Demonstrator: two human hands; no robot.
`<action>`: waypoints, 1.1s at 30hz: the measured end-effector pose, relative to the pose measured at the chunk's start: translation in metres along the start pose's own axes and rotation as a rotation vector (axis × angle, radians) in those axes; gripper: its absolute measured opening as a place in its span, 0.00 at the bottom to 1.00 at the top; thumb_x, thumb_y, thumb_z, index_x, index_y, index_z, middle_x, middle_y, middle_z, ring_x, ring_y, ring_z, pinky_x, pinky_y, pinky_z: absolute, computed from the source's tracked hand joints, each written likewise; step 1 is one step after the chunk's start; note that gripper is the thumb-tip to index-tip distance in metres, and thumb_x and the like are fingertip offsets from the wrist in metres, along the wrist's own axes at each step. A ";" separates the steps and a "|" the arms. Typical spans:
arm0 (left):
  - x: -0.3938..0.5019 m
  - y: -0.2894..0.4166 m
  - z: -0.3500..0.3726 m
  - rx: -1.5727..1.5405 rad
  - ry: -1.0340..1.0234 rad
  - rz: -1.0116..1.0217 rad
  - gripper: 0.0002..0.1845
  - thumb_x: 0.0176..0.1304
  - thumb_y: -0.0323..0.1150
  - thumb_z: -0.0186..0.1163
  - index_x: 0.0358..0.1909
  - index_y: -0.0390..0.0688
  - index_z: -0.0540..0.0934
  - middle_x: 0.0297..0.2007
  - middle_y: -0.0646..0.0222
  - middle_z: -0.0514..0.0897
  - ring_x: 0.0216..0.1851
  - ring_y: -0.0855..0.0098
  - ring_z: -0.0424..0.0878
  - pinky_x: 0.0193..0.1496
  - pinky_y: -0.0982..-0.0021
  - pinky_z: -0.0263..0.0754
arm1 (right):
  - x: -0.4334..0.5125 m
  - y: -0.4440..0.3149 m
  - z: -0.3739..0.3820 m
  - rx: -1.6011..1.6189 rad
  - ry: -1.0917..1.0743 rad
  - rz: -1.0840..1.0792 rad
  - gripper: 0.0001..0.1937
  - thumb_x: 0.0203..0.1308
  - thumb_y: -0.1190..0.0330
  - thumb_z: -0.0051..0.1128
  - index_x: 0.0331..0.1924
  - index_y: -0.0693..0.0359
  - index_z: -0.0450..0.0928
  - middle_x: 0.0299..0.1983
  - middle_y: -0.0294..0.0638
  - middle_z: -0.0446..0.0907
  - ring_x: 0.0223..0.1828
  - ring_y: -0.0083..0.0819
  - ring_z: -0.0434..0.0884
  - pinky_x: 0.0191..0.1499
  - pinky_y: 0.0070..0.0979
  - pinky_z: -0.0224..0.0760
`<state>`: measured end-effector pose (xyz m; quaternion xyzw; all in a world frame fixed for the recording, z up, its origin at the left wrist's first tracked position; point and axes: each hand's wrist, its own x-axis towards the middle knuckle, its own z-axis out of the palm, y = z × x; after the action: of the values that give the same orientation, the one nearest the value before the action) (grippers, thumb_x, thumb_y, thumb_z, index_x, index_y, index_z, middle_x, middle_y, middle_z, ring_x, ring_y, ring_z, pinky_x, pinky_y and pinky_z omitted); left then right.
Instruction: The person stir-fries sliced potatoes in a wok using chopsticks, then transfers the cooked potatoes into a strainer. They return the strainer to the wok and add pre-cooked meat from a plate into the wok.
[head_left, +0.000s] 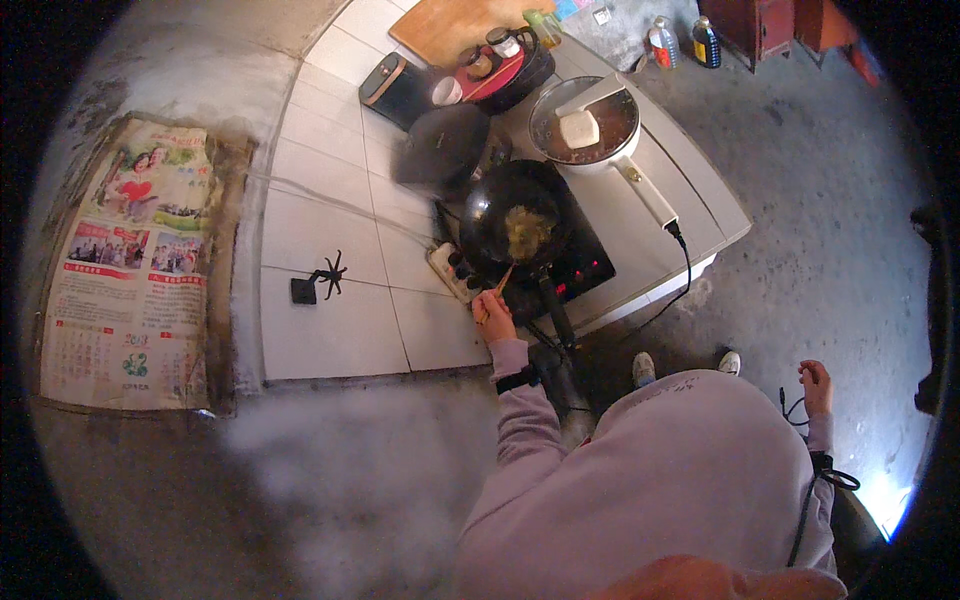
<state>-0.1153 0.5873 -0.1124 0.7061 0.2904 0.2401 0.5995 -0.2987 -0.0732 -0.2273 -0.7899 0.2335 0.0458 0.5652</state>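
Note:
My left hand (495, 319) is closed around a pair of wooden chopsticks (506, 279), whose tips reach the near edge of the food (529, 232) in a black wok (486, 217). The food looks yellowish-green and shredded; its kind is unclear. Beneath the wok lies a black induction cooktop (596, 262) with red lights showing, and the wok's handle (555, 307) points towards me. Away from the counter, my right hand (817, 386) hangs at my side with its fingers partly curled; nothing is visible in it.
A white electric pan (637, 146) with a glass lid and a white spatula (592, 94) on top stands right of the wok, its cord (688, 270) hanging over the counter edge. A power strip (448, 274) lies left. Behind are a dark lid (442, 146) and a red tray (495, 82) with jars.

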 end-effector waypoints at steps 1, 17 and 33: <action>0.000 0.000 -0.001 0.009 0.005 -0.031 0.15 0.72 0.45 0.52 0.36 0.43 0.76 0.24 0.75 0.75 0.22 0.83 0.69 0.23 0.79 0.63 | -0.001 0.002 0.000 -0.020 0.000 -0.004 0.09 0.65 0.74 0.49 0.45 0.62 0.79 0.38 0.38 0.82 0.39 0.24 0.79 0.43 0.23 0.74; 0.010 -0.004 0.002 -0.003 -0.020 0.008 0.15 0.73 0.44 0.51 0.36 0.42 0.75 0.23 0.75 0.73 0.22 0.82 0.68 0.23 0.79 0.63 | -0.005 0.002 0.003 -0.044 0.018 0.008 0.08 0.64 0.74 0.50 0.44 0.61 0.79 0.37 0.35 0.82 0.38 0.23 0.79 0.42 0.22 0.74; 0.021 -0.016 0.000 0.022 -0.012 0.035 0.16 0.71 0.45 0.52 0.35 0.42 0.78 0.23 0.74 0.76 0.21 0.80 0.70 0.22 0.76 0.64 | 0.000 0.004 0.008 -0.010 0.016 0.034 0.08 0.63 0.72 0.55 0.43 0.63 0.79 0.36 0.36 0.83 0.38 0.23 0.80 0.42 0.23 0.74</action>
<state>-0.1017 0.6038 -0.1281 0.7192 0.2769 0.2429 0.5892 -0.2988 -0.0666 -0.2335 -0.7890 0.2512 0.0501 0.5584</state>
